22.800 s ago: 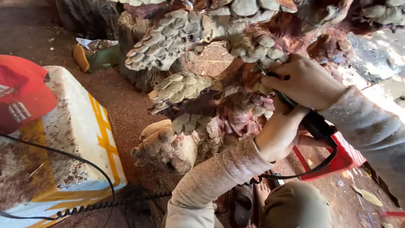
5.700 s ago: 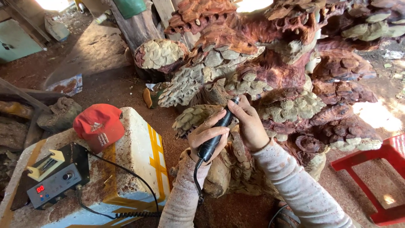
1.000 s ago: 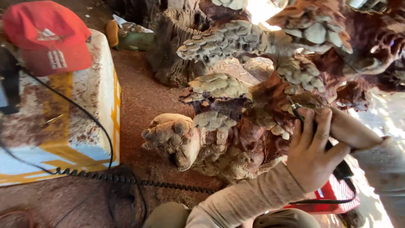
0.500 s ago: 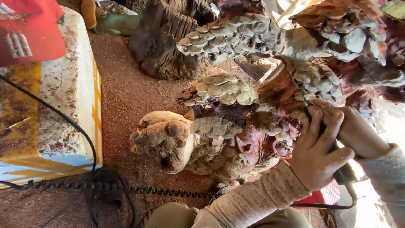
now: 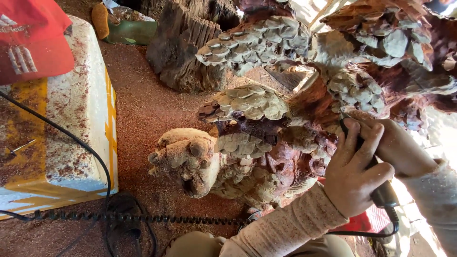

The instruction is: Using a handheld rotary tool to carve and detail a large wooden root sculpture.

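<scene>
While my knee sits at the bottom edge, my left hand (image 5: 354, 173) at lower right has its fingers curled round the black rotary tool (image 5: 376, 183), closed on the handpiece, and my right hand (image 5: 400, 152) lies just behind it, wrapped over the same handpiece as far as I can tell, its fingers mostly hidden. The tool's tip end is up near centre right, against the carved wood sculpture (image 5: 266, 143); the bit itself I cannot see. The tool cord (image 5: 371, 233) loops off under my wrist, and a coiled cable (image 5: 143, 219) runs along the bottom over the red sawdust floor (image 5: 143, 109). Risk as I judge it: the carving is all thin scaly clusters, so if the bit catches an edge it could skip and chip a lobe or jump toward my left fingers (image 5: 369, 143), which sit close to the working end. Slack cable by my leg could snag and jerk the handpiece. Dust could hide the cut line. Further out, middle left, a white and yellow foam box (image 5: 81, 123) with a red cap (image 5: 33, 40) on it in the upper left, a thin black wire (image 5: 71, 140) crossing it. At top, a dark stump (image 5: 185, 47) and a green boot (image 5: 131, 31).
</scene>
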